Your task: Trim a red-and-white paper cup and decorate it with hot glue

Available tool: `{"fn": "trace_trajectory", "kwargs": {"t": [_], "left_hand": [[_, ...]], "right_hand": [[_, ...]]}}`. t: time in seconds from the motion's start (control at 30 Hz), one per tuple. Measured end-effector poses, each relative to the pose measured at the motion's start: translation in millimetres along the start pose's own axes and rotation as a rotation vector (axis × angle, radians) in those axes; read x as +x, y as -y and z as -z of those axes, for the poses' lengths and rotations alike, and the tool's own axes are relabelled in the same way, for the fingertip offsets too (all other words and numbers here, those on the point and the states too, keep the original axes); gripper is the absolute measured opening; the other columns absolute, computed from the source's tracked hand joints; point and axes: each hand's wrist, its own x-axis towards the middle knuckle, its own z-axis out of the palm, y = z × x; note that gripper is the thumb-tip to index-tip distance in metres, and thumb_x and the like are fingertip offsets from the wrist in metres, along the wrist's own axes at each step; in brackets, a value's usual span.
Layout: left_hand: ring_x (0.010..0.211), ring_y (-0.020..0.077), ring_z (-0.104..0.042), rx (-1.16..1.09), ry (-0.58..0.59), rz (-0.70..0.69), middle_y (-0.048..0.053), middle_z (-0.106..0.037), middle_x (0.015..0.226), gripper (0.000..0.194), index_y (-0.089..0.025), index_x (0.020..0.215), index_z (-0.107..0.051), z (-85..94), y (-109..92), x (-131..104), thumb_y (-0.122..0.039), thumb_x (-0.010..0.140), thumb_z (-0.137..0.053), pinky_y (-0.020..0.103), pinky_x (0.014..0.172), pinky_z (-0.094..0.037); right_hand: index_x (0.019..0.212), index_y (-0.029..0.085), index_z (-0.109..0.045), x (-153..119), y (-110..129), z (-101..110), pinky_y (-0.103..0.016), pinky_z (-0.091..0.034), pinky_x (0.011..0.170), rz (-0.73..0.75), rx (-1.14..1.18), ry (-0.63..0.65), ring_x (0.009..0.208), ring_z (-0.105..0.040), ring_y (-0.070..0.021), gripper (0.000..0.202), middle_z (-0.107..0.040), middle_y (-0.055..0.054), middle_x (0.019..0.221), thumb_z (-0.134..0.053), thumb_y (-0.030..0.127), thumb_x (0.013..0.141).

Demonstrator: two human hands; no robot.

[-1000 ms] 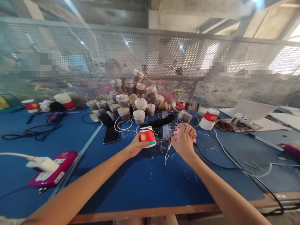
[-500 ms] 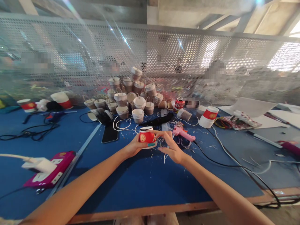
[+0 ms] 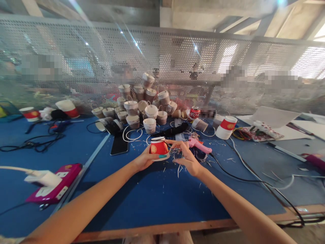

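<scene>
My left hand [image 3: 145, 158] is wrapped round a red and white paper cup [image 3: 158, 148] with a gold emblem, its narrow end up and a dark line round the top. The thumb, with a teal nail, presses on the cup's lower side. My right hand [image 3: 187, 157] is at the cup's right, with the index fingertip at its upper side and the thumb apart below. Nothing shows between those fingers. Just behind lies a pink glue gun [image 3: 200, 146], and white scraps lie on the blue table [image 3: 152, 193] around the hands.
Small buckets with handles [image 3: 131, 107] are heaped at the back. A phone [image 3: 119, 144] lies left of the cup. A pink power strip [image 3: 57, 184] is at left. Stacked paper cups [image 3: 225, 127], a red can [image 3: 194, 113] and a white cable [image 3: 241, 159] are to the right.
My right index finger has shifted slightly left and up along the cup's top edge. The cup has tilted or turned a little in my left hand.
</scene>
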Motion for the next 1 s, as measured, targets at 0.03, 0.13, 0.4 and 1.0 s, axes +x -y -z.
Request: {"fn": "trace_trajectory", "kwargs": {"t": [0.03, 0.13, 0.4, 1.0], "left_hand": [[0.091, 0.0248, -0.067, -0.002, 0.002, 0.0, 0.007, -0.072, 0.097, 0.06, -0.018, 0.111, -0.06, 0.5, 0.0, 0.1, -0.012, 0.055, -0.079, 0.044, 0.093, -0.044], [0.093, 0.0265, -0.066, -0.005, 0.011, -0.001, 0.008, -0.072, 0.1, 0.06, -0.017, 0.111, -0.06, 1.9, 0.5, 0.5, -0.013, 0.054, -0.078, 0.044, 0.094, -0.044], [0.093, 0.0273, -0.066, -0.019, -0.012, 0.002, 0.01, -0.072, 0.1, 0.058, -0.014, 0.108, -0.062, 1.7, 0.7, 0.8, -0.012, 0.053, -0.078, 0.045, 0.094, -0.044], [0.092, 0.0265, -0.066, -0.009, 0.017, 0.017, 0.009, -0.072, 0.1, 0.057, -0.016, 0.108, -0.063, 3.8, -1.4, 1.4, -0.01, 0.053, -0.077, 0.043, 0.092, -0.045]], "right_hand": [[0.098, 0.022, -0.047, 0.2, -0.9, 0.5, -0.044, -0.026, 0.095, -0.005, 0.005, -0.008, 0.113, -0.039, -0.0253, 0.039, -0.051, -0.002, 0.133, -0.045, 0.01, 0.061], [0.097, 0.022, -0.046, 1.1, -3.2, 1.7, -0.043, -0.027, 0.094, -0.025, 0.018, -0.024, 0.111, -0.039, -0.025, 0.039, -0.051, -0.002, 0.133, -0.045, 0.01, 0.06], [0.092, 0.022, -0.047, 2.3, -2.6, 3.2, -0.038, -0.031, 0.086, -0.026, 0.073, -0.088, 0.101, -0.044, -0.0229, 0.033, -0.056, -0.005, 0.126, -0.046, 0.013, 0.06], [0.089, 0.022, -0.048, -0.2, -3.7, 3.9, -0.04, -0.034, 0.084, -0.005, 0.025, -0.082, 0.1, -0.046, -0.0233, 0.026, -0.059, -0.004, 0.122, -0.046, 0.012, 0.065]]}}
